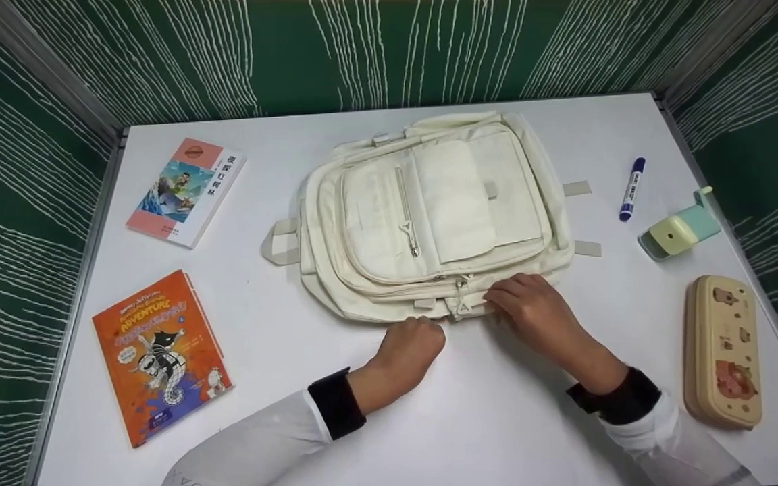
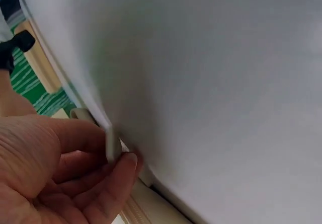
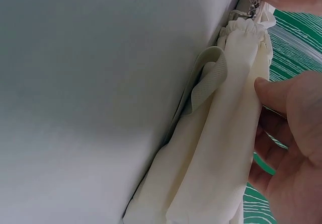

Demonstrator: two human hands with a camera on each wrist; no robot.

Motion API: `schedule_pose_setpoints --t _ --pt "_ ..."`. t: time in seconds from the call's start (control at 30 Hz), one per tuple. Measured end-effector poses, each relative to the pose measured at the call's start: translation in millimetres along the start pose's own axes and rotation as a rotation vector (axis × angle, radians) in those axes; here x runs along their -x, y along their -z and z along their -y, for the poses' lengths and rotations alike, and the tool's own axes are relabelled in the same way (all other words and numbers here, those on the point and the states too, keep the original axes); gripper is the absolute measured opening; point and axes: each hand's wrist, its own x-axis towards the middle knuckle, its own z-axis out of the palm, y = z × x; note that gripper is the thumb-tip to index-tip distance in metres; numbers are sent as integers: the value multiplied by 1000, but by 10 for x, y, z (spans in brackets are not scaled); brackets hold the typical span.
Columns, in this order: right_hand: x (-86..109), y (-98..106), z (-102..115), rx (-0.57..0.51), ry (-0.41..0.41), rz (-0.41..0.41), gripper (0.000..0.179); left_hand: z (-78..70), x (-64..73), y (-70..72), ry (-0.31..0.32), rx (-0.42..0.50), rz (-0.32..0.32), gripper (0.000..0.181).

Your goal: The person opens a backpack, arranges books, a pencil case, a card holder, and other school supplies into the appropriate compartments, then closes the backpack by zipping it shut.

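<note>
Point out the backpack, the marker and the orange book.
Backpack [image 1: 453, 208]: head view, front flap.
Marker [image 1: 632, 190]: head view, middle of barrel.
Orange book [image 1: 163, 358]: head view, middle of cover.

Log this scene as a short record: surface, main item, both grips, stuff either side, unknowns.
surface: white table
main item: cream backpack, lying front pockets up, handle loop to the left
left grip: pinches a small pale piece at the backpack's near side
right grip: thumb and fingers hold the backpack's near side, further right
items left: pink-and-white book; orange book, nearer the person
items right: blue marker; green-and-yellow gadget; tan case, nearest the person
unknowns: backpack's contents; what the pale piece is
</note>
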Motion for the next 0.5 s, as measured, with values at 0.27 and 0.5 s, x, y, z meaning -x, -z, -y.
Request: schedule_pose_setpoints --t 0.27,0.5 --pt "3 -17 -6 3 7 -6 23 0 108 30 54 -84 16 12" --pt "-4 3 -13 -9 21 -26 24 160 266 78 126 15 -51 14"
